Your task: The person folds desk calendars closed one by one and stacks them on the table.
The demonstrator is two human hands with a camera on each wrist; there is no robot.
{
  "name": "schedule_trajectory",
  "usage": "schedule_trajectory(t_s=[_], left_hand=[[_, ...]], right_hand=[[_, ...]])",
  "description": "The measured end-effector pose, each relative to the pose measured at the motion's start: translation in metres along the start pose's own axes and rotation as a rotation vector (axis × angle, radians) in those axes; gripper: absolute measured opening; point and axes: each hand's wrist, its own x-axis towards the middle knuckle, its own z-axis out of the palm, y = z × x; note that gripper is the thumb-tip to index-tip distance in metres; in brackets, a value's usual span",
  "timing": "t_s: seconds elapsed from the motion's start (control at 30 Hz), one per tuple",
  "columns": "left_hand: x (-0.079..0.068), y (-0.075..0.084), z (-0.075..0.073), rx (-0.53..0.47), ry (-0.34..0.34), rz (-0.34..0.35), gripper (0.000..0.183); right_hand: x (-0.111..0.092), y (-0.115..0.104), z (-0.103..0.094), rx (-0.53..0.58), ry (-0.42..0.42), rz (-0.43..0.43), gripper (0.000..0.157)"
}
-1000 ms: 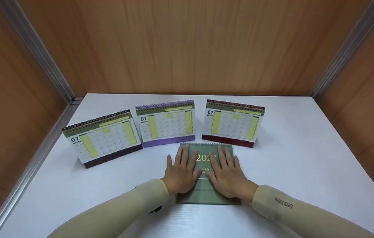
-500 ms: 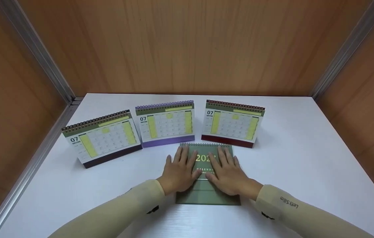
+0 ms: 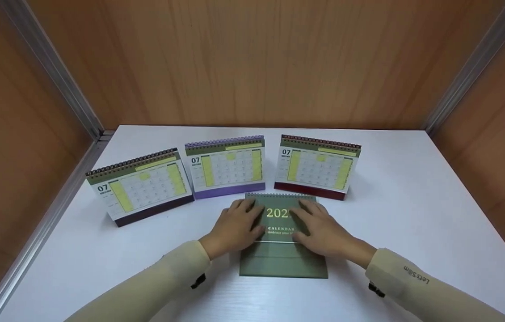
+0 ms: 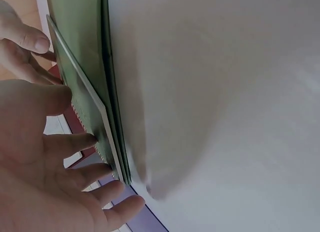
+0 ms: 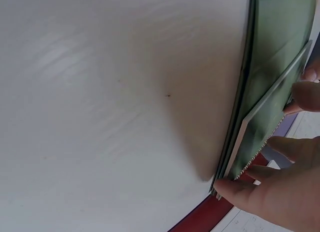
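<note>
A green desk calendar (image 3: 284, 264) with gold lettering lies flat on the white table, its spiral binding at the far edge. My left hand (image 3: 233, 227) is over the left part of its cover, fingers spread and slightly bent. Across from it, my right hand (image 3: 327, 230) is over the right part in a similar pose. In the left wrist view, fingertips (image 4: 86, 140) are close to the cover (image 4: 82, 94); contact is hard to tell. The right wrist view shows the other hand's fingers (image 5: 240, 192) by the binding and side edge.
Behind stand three calendars propped up on July pages: a dark-based one (image 3: 145, 188) at left, a purple-based one (image 3: 225, 166) in the middle, and a red-based one (image 3: 317, 166) to the right. Wooden panels (image 3: 252, 62) enclose the table's back and sides.
Both hands, earlier laid flat with straight fingers on the cover, now have raised, bent fingers. They have drawn slightly apart, uncovering more lettering. The green calendar has stayed in place.
</note>
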Motion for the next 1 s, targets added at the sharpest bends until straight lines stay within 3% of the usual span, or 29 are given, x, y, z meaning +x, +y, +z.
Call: schedule_trajectory(t_s=[0.23,0.4,0.53,0.77,1.0], left_hand=[[-0.003,-0.013,-0.005,-0.159,0.110,-0.051,0.047],[-0.004,-0.021,-0.009,-0.297,0.117,-0.116,0.050],[-0.003,-0.027,-0.012,-0.400,0.103,-0.190,0.057],[-0.004,-0.031,-0.018,-0.520,0.043,-0.310,0.058],[-0.007,-0.026,-0.022,-0.836,-0.065,-0.486,0.062]], right_hand=[[-0.002,0.013,-0.011,0.177,0.152,0.023,0.056],[-0.003,0.024,-0.021,0.270,0.190,0.083,0.056],[-0.004,0.030,-0.031,0.446,0.117,0.227,0.060],[-0.010,0.038,-0.046,0.935,-0.105,0.456,0.069],[-0.017,0.039,-0.051,1.304,-0.189,0.588,0.070]])
